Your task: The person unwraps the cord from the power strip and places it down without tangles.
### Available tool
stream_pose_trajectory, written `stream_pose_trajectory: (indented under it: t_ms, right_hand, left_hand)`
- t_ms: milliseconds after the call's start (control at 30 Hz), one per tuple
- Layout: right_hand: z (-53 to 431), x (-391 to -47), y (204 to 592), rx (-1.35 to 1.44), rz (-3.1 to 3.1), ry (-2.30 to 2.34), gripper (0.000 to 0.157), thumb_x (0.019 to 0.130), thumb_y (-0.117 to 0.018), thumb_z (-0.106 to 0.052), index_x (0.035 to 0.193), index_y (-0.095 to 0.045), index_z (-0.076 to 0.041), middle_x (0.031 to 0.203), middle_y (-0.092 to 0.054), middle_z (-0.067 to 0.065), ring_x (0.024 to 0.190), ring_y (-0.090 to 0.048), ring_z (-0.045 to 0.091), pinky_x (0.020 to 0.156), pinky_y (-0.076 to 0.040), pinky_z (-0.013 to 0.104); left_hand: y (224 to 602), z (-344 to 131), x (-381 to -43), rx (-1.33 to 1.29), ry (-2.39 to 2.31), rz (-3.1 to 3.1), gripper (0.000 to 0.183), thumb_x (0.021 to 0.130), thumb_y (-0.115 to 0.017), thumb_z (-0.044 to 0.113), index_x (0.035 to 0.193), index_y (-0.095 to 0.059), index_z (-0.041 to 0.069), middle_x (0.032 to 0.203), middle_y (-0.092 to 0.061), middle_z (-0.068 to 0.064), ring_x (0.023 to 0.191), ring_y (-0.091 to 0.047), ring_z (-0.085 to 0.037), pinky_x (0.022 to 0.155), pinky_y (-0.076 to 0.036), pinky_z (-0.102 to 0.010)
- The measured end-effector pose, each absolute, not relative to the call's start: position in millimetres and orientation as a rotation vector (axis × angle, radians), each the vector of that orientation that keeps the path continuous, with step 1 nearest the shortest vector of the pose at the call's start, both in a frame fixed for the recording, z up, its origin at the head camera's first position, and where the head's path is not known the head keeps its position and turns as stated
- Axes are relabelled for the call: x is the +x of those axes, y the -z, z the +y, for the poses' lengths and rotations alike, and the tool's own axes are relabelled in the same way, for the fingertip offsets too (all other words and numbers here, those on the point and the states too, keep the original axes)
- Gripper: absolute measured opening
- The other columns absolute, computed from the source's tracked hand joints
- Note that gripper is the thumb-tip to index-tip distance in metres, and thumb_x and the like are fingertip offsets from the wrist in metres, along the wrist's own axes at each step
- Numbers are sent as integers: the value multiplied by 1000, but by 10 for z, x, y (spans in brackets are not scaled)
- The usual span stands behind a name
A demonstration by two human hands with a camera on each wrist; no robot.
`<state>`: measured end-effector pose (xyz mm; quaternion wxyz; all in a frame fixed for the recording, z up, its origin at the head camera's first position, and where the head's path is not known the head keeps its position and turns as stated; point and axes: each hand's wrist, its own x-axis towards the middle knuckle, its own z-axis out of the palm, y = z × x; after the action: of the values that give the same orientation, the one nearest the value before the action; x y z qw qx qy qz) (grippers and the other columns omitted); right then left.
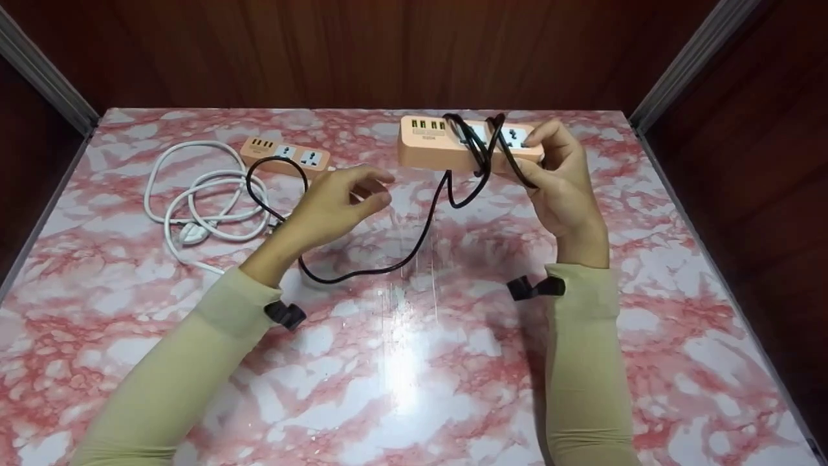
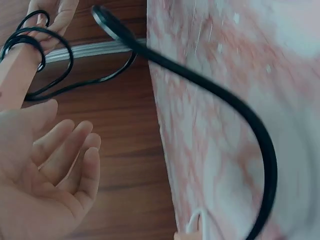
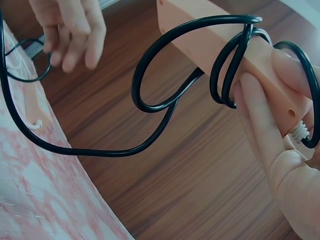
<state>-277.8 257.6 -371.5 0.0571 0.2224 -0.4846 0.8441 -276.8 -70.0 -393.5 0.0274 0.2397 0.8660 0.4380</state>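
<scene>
My right hand [image 1: 566,188] grips one end of an orange power strip [image 1: 427,152], raised above the table. Several turns of its black cord [image 1: 482,145] wrap around the strip's socket half; the row of USB ports stays uncovered. In the right wrist view, the fingers [image 3: 260,112] lie along the strip's underside near the cord's white strain relief [image 3: 299,131]. To the left, my left hand [image 1: 333,204] hovers with loosely bent fingers and nothing between them. The loose cord sags toward the table and runs beneath the left wrist, looping up behind it.
A second orange power strip [image 1: 262,150] lies at the back left, partly behind the left hand. Its white cord [image 1: 174,210] is coiled beside it, with a white plug [image 1: 194,233]. A wooden panel [image 1: 362,52] rises behind the marbled table [image 1: 401,336].
</scene>
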Motion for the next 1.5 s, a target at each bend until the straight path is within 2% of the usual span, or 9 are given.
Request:
stream_pose_trajectory:
  t_ms: [233, 500, 733, 933, 1067, 1200, 1267, 1367, 1500]
  right_hand:
    - [2577, -2793, 3733, 704, -1462, -2566, 27, 85, -82, 11, 96, -59, 3, 105, -59, 17, 89, -69, 24, 77, -63, 30]
    - [2572, -2776, 3720, 699, -1447, -2576, 24, 86, -77, 16, 97, -60, 4, 105, -60, 18, 90, -69, 25, 77, -64, 31]
    - [2568, -2760, 3716, 663, -1461, -2572, 25, 86, -74, 20, 96, -60, 2, 103, -62, 16, 88, -69, 24, 75, -63, 29]
    - [2555, -2768, 3714, 685, -1452, -2586, 26, 85, -76, 18, 97, -60, 2, 105, -62, 16, 89, -68, 23, 76, -64, 29]
    - [2551, -2769, 3711, 699, -1430, -2605, 28, 84, -80, 16, 97, -59, 3, 107, -61, 17, 90, -69, 24, 77, -64, 32]
    - [2559, -2765, 3715, 711, -1389, -2639, 29, 83, -81, 15, 97, -58, 4, 106, -60, 19, 90, -70, 26, 79, -65, 34]
    - [2565, -2762, 3716, 722, -1367, -2652, 29, 83, -81, 15, 97, -57, 6, 105, -60, 20, 90, -70, 26, 79, -65, 35]
    - [2572, -2761, 3713, 738, -1368, -2643, 29, 84, -82, 14, 97, -56, 6, 105, -59, 21, 91, -69, 27, 80, -65, 37]
    - [2579, -2761, 3704, 751, -1403, -2612, 30, 84, -84, 10, 97, -56, 6, 107, -58, 21, 92, -69, 26, 80, -65, 36]
  left_hand:
    - [4063, -392, -2867, 676, -1413, 2636, 32, 102, -73, 19, 133, -71, 12, 113, -79, -3, 104, -75, -20, 95, -57, -35]
    - [4194, -170, -3015, 692, -1422, 2620, 31, 102, -74, 17, 131, -72, 10, 114, -80, -6, 105, -76, -21, 92, -59, -34]
    - [4256, -35, -3049, 752, -1590, 2476, 31, 103, -71, 14, 132, -70, 1, 123, -76, -13, 114, -72, -24, 99, -56, -33]
    - [4275, 58, -3071, 720, -1642, 2436, 33, 103, -69, 17, 133, -69, 2, 127, -75, -12, 115, -72, -22, 98, -56, -32]
    - [4263, 87, -3088, 655, -1635, 2456, 32, 102, -69, 19, 132, -69, 7, 118, -77, -10, 103, -73, -17, 83, -56, -29]
    - [4239, 80, -3102, 616, -1591, 2522, 27, 103, -69, 26, 124, -72, 8, 102, -78, -11, 84, -66, -13, 71, -49, -27]
    - [4226, 74, -3114, 598, -1591, 2535, 29, 104, -70, 31, 120, -73, 7, 96, -76, -12, 79, -62, -13, 70, -48, -27]
    - [4202, 65, -3133, 564, -1616, 2529, 35, 105, -69, 36, 119, -73, 5, 95, -75, -11, 80, -64, -13, 73, -51, -26]
    - [4149, 54, -3164, 513, -1601, 2562, 32, 105, -69, 32, 123, -72, 6, 100, -76, -9, 86, -69, -17, 77, -53, -27]
